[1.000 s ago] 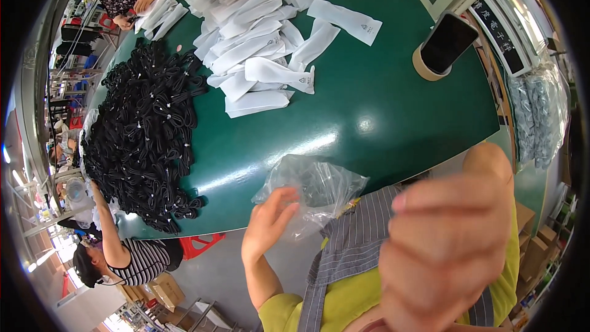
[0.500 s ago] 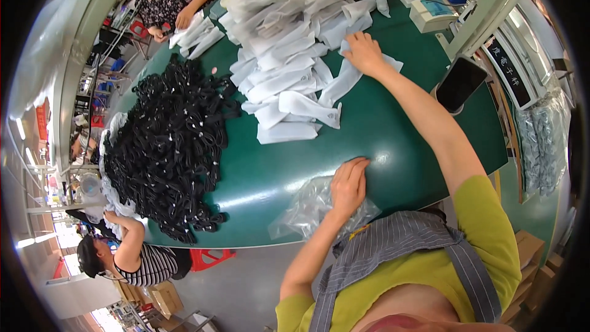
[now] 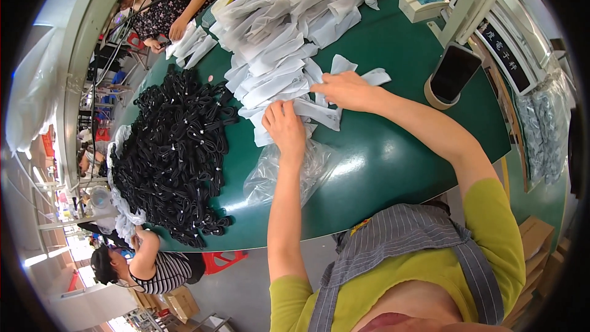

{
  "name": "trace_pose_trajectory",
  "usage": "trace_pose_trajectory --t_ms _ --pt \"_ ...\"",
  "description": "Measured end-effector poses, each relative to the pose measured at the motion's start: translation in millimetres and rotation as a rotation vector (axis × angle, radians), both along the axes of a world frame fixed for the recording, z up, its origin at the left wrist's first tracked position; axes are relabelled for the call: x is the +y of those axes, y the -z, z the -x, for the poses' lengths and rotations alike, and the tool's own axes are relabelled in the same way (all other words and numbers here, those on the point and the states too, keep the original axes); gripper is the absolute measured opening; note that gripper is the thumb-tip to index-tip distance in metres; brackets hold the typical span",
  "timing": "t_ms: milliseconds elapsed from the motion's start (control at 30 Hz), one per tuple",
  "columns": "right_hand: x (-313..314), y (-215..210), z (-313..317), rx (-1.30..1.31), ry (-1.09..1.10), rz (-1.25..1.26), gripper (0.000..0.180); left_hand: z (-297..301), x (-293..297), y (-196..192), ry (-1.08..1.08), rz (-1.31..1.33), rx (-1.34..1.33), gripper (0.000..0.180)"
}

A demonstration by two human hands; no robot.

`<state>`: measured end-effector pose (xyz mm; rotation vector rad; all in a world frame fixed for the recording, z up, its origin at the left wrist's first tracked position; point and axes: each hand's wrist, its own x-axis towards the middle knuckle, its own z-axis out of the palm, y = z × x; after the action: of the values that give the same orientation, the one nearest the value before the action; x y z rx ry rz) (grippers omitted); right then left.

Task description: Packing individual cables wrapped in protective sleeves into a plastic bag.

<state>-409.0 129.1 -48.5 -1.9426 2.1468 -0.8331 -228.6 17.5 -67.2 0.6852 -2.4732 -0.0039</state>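
1. Whereas half a second ago the left hand lay on the clear plastic bag at the table's near edge, the left hand now rests further in, palm down with fingers loosely spread on the nearest white pouch of the heap.
2. The right hand has drawn back from the far side of the heap and now lies on the same pouch, fingers curled over its end; whether it pinches the pouch I cannot tell.
3. Both hands meeting on one pouch suggests, in my judgement, that a single piece is being picked out of the pile.
4. The clear plastic bag lies crumpled just below the left wrist, partly under the forearm.
5. The pile of white pouches overlaps thickly, so neighbours crowd the chosen one.
6. A heap of black cords lies to the left on the green table.
7. A dark phone stands propped in a tape roll to the right, well apart.
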Motion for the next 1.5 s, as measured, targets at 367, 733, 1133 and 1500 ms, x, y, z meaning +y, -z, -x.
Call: trace_pose_trajectory --t_ms 367,733,1133,1500 --pt "54 -14 -25 -0.115 0.074 -0.165 0.026 -84 109 6 0.1 -0.497 0.045 0.015" --pt "49 -28 -69 -0.459 0.19 0.081 0.031 -130 148 -2 -0.003 -0.24 0.13 0.037" --pt "142 -16 -53 -0.223 -0.037 -0.04 0.027 -81 130 20 0.513 -0.34 -0.004 0.042" --pt "123 11 -50 -0.266 -0.255 -0.201 0.034 -79 135 13 0.399 -0.22 -0.058 0.035"
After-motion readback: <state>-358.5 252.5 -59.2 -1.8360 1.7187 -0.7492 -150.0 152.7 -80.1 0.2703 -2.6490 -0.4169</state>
